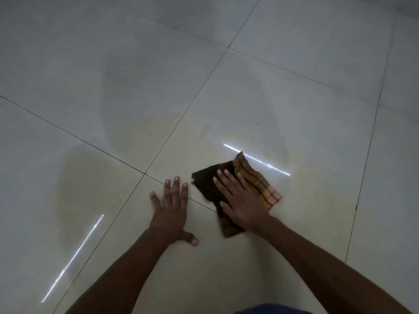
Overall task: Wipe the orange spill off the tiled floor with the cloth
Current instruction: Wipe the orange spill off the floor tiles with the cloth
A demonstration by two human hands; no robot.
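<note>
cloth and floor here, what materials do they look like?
Cloth: looks like woven fabric, matte, orange with dark checks; the part beside the right hand is darker, possibly wet. Floor: glossy pale tiles, likely glazed ceramic or porcelain, mirroring light streaks between thin dark joints.

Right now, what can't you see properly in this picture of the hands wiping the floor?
All in the head view:
- Floor under the folded brown-and-orange checked cloth: hidden by the cloth and the right hand flat on it.
- The cloth's near end: smeared by blur.
- Orange spill on the pale glossy tiled floor: only faint yellowish patches, edges lost in glare streaks.
- Tile under the left hand: covered.
- Blue fabric: cut off by the bottom edge.
</note>
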